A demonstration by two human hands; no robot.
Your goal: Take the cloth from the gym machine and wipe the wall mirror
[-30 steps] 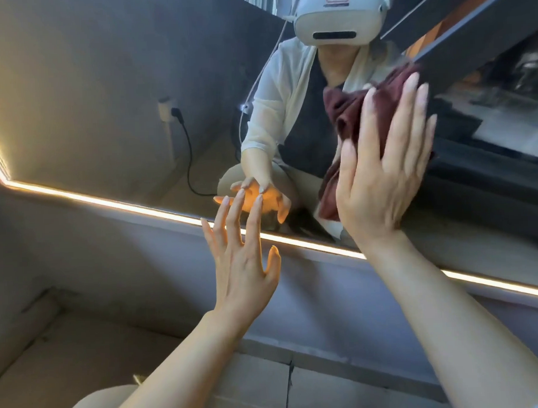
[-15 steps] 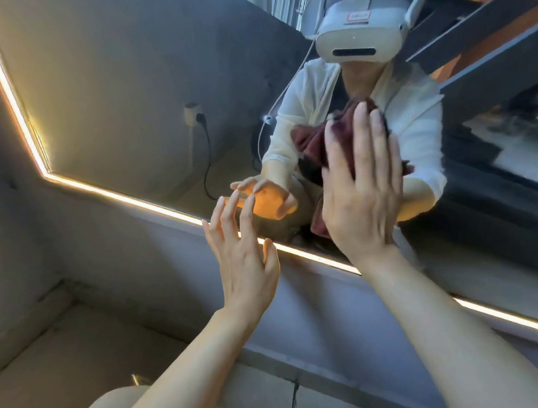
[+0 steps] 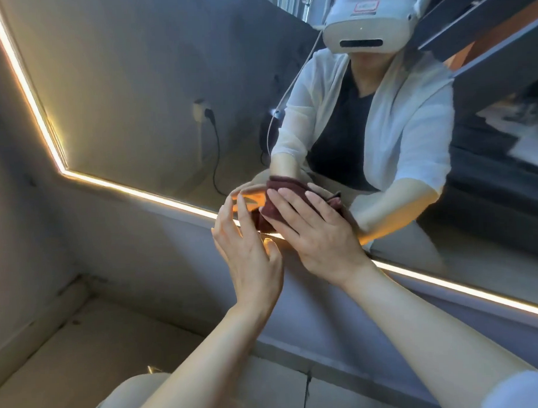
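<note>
The right hand (image 3: 317,232) presses a dark red cloth (image 3: 273,200) flat against the wall mirror (image 3: 166,85), low down by its lit bottom edge (image 3: 139,191), fingers straight over the fabric. The left hand (image 3: 251,259) is released beside it, fingers spread, fingertips just beside the cloth.

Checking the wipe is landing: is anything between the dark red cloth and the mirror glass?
Nothing visible. The right hand presses the dark red cloth flat to the wall mirror near its lit lower edge; the left hand is beside it, open.
</note>
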